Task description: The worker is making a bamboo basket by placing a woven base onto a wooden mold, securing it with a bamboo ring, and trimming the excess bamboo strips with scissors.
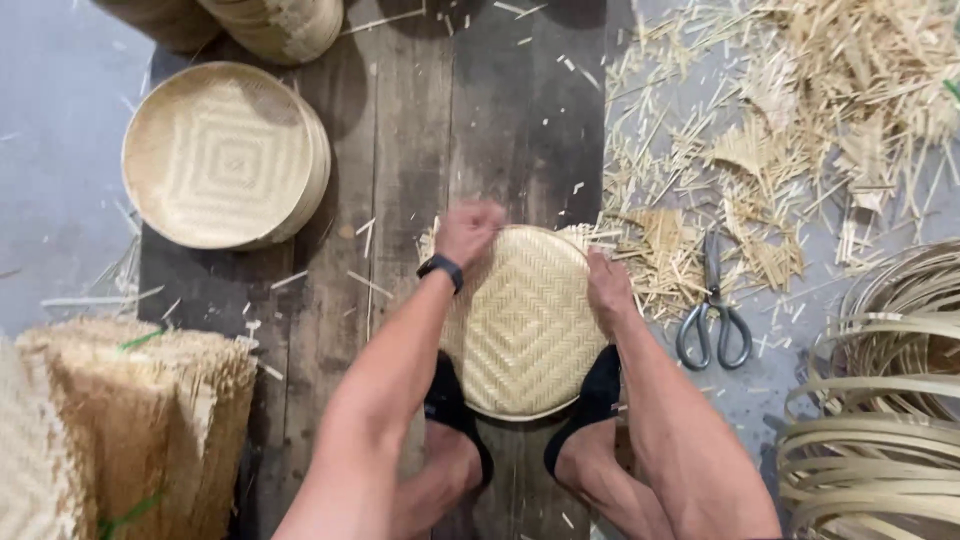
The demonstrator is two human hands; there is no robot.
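A round woven bamboo tray (pixel 525 330) with a diamond pattern lies on a dark wooden board (pixel 410 150), pinned at its near edge by my two feet in black socks. My left hand (pixel 468 232), blurred and wearing a black wristband, is closed at the tray's far left rim. On the right rim my right hand (pixel 607 290) presses, fingers curled over the edge. Loose strip ends stick out around the rim near both hands.
A stack of finished round trays (pixel 225 155) lies at the upper left, more at the top edge. Scissors (pixel 713 325) rest right of the tray amid bamboo trimmings (pixel 800 130). Coiled bamboo hoops (pixel 880 400) fill the right; woven mats (pixel 120 420) sit lower left.
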